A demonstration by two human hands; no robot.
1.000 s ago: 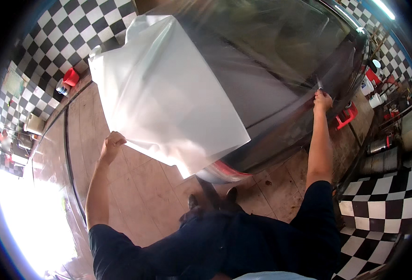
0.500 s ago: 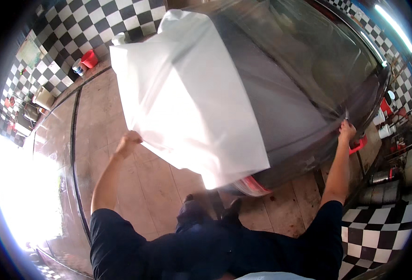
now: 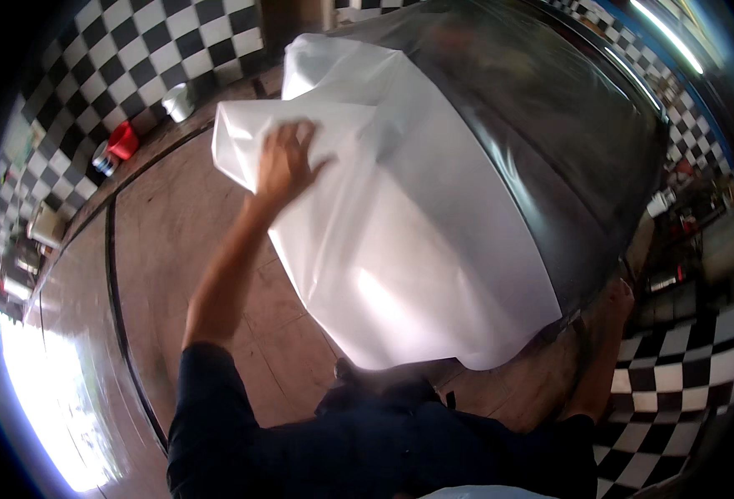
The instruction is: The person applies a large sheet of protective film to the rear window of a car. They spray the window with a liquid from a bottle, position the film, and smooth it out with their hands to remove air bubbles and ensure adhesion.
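A large white sheet is draped over the near left end of a dark car, creased and hanging past its edge. My left hand is open with fingers spread, over the sheet's left part; whether it touches the sheet I cannot tell. Clear, shiny film seems to cover the car's dark body beyond the sheet. By the car's near right corner, my right hand is low, its fingers curled; what they hold is too dim to make out.
A red bucket, a white bucket and a small tub stand along the checkered wall. Tiled floor lies left of the car. Cluttered shop items line the right side. Bright daylight enters at lower left.
My left hand has let go of the sheet's near edge and moved up over it. The sheet's near corner has shifted right and toward me. My right hand has dropped lower.
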